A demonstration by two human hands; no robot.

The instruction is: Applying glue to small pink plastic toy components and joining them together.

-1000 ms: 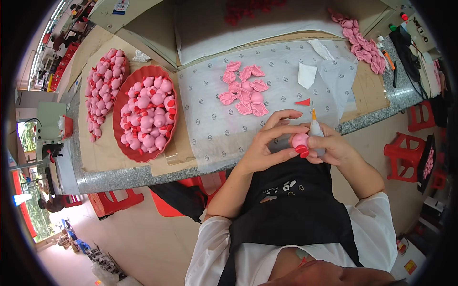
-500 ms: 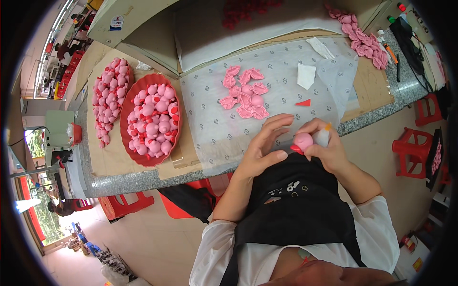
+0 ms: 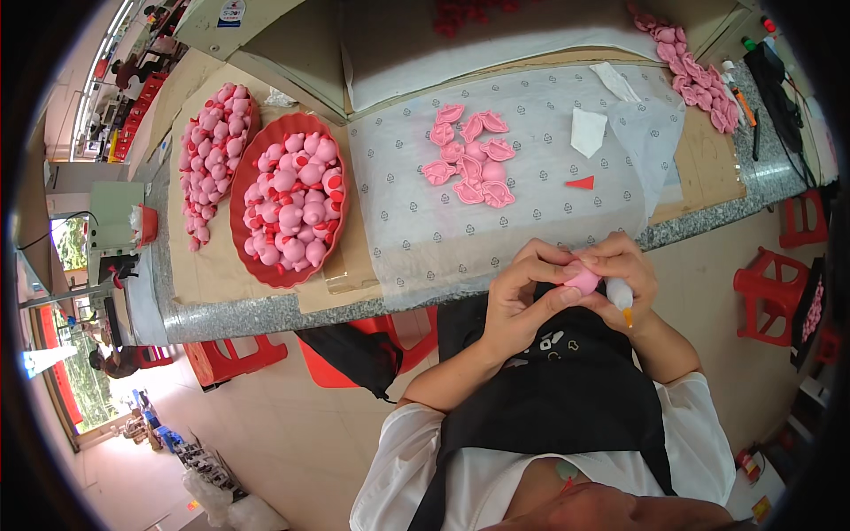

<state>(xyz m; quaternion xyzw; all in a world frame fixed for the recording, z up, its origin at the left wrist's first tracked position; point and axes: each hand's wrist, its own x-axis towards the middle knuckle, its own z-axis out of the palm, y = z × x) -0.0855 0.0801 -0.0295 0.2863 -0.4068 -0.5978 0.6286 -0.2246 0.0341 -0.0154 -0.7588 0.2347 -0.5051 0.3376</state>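
Seen from above: I sit at a long workbench, both hands closed around one small pink toy over my lap.

The grey workbench runs across the top, covered by a patterned plastic sheet. On it, at my left, a red oval tray is heaped with pink figures, beside a second pile; flat pink pieces lie in the middle. Below the bench edge, my left hand cups the pink toy with fingers curled around it. My right hand pinches it from the other side and also grips a small white glue bottle, orange tip down. I judge the toy light, soft and squashy, best held gently by its rounded body.
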